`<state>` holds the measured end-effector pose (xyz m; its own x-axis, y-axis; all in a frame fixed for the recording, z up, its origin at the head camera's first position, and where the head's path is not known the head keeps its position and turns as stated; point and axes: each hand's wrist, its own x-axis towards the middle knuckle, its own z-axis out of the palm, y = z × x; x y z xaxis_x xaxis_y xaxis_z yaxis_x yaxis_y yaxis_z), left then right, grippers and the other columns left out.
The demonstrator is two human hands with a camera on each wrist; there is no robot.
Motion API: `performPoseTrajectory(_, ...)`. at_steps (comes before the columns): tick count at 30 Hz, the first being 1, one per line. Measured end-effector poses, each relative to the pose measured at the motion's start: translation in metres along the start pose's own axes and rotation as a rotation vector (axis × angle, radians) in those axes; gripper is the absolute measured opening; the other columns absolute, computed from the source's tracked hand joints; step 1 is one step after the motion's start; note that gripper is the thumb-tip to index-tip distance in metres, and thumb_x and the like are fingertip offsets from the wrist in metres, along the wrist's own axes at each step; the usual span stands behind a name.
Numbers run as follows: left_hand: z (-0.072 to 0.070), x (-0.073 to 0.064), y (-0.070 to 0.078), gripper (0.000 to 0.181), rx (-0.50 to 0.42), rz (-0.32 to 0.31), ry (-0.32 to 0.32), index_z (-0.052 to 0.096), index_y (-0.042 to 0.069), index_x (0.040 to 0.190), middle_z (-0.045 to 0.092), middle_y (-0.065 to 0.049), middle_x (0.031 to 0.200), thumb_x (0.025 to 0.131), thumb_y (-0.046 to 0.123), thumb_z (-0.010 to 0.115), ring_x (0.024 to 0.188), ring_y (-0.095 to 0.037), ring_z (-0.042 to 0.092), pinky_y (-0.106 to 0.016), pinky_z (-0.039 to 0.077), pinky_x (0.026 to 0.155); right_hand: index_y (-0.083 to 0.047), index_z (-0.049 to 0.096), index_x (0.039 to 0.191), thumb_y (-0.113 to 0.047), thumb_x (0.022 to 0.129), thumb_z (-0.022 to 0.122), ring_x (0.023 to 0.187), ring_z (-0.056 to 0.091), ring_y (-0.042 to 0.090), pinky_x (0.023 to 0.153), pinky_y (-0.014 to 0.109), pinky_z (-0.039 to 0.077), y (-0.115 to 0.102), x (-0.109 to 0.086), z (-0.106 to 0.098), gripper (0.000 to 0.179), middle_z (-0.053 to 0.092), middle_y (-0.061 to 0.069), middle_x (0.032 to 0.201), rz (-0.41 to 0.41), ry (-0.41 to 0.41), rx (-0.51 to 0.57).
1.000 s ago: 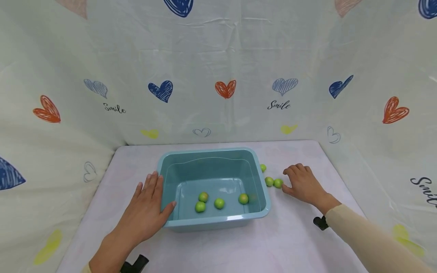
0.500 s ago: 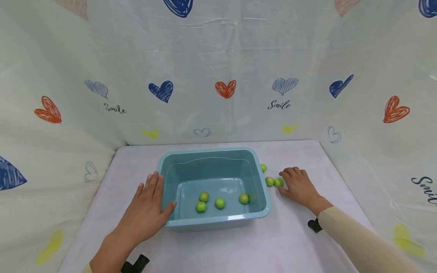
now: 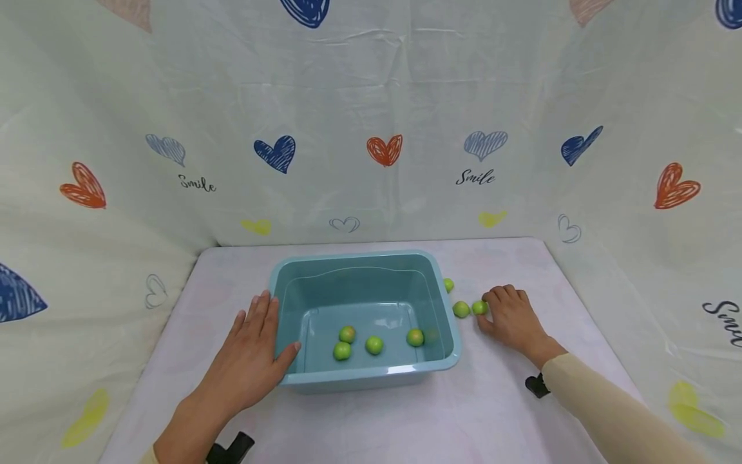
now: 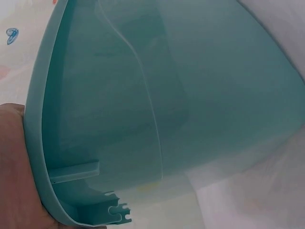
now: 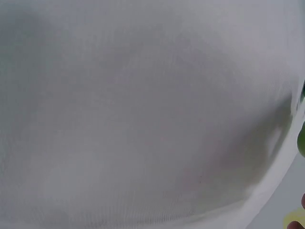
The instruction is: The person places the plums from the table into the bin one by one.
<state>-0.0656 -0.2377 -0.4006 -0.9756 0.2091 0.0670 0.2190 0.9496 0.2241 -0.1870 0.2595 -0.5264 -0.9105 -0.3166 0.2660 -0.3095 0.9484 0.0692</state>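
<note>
A light blue plastic tub [image 3: 371, 372] stands on the table with several small round green fruits in it, one of them a green fruit [image 3: 373, 345] near the middle. My left hand [image 3: 246, 354] lies with straight fingers along the tub's left rim, thumb over the near corner. In the left wrist view, the hand [image 4: 14, 167] is beside the rim and the tub's outer wall [image 4: 119, 105] fills the middle. Right of the tub, my right hand [image 3: 513, 325] pinches a green fruit [image 3: 479, 307] between thumb and fingers. In the right wrist view, only fingertips [image 5: 295, 225] and part of a fruit [image 5: 302, 140] show.
Two more green fruits lie by the tub's right side: a nearer fruit [image 3: 461, 309] and a farther fruit [image 3: 449, 285], partly hidden by the rim. A pale cloth covers the table [image 3: 359, 425]. A white curtain [image 3: 324, 96] printed with hearts surrounds it.
My right hand has moved left to the fruit and closed its fingertips on it; that fruit has shifted slightly right, apart from its neighbour. The left hand and tub have stayed in place.
</note>
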Motion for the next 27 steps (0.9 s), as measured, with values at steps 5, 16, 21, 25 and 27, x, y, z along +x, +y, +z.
performPoseTrajectory(5, -0.001, 0.000, 0.001, 0.088, -0.006, 0.000, 0.002, 0.014, -0.004, 0.154, 0.012, -0.025, 0.161, 0.096, 0.051, 0.052, 0.149, -0.042, 0.013, -0.062, 0.015, 0.117, -0.006, 0.059, 0.103, -0.040, 0.081, 0.070, 0.101, 0.048, 0.032, 0.090, 0.053, 0.039, 0.008, -0.001, -0.003, 0.043, 0.058, 0.011, 0.103, -0.008, 0.023, 0.009)
performPoseTrajectory(16, 0.000, 0.000, 0.001, 0.089, -0.003, 0.002, 0.001, 0.014, -0.005, 0.154, 0.011, -0.025, 0.161, 0.096, 0.050, 0.053, 0.150, -0.042, 0.012, -0.061, 0.014, 0.117, -0.008, 0.056, 0.098, -0.044, 0.080, 0.068, 0.095, 0.046, 0.030, 0.087, 0.050, 0.039, 0.015, -0.004, 0.000, 0.042, 0.055, 0.008, 0.096, -0.028, 0.036, 0.017)
performPoseTrajectory(21, 0.000, 0.001, 0.001, 0.089, -0.005, -0.002, 0.002, 0.014, -0.005, 0.154, 0.011, -0.025, 0.161, 0.096, 0.050, 0.053, 0.150, -0.042, 0.012, -0.061, 0.015, 0.118, -0.008, 0.057, 0.098, -0.044, 0.080, 0.067, 0.094, 0.046, 0.030, 0.087, 0.051, 0.039, 0.016, -0.003, -0.003, 0.042, 0.055, 0.008, 0.097, -0.025, 0.035, 0.008)
performPoseTrajectory(25, -0.001, 0.000, 0.001, 0.089, -0.013, 0.000, 0.000, 0.014, -0.004, 0.154, 0.011, -0.024, 0.162, 0.096, 0.050, 0.053, 0.150, -0.041, 0.012, -0.061, 0.015, 0.118, -0.008, 0.057, 0.099, -0.044, 0.080, 0.067, 0.095, 0.046, 0.030, 0.087, 0.050, 0.039, 0.016, 0.000, -0.007, 0.042, 0.055, 0.008, 0.096, -0.030, 0.034, -0.002)
performPoseTrajectory(27, -0.001, 0.000, 0.000, 0.088, -0.015, 0.002, -0.001, 0.014, -0.004, 0.154, 0.011, -0.024, 0.162, 0.096, 0.049, 0.053, 0.150, -0.041, 0.012, -0.061, 0.015, 0.117, -0.008, 0.057, 0.099, -0.045, 0.080, 0.067, 0.095, 0.046, 0.030, 0.087, 0.050, 0.039, 0.016, 0.002, -0.011, 0.042, 0.055, 0.008, 0.097, -0.036, 0.037, -0.009)
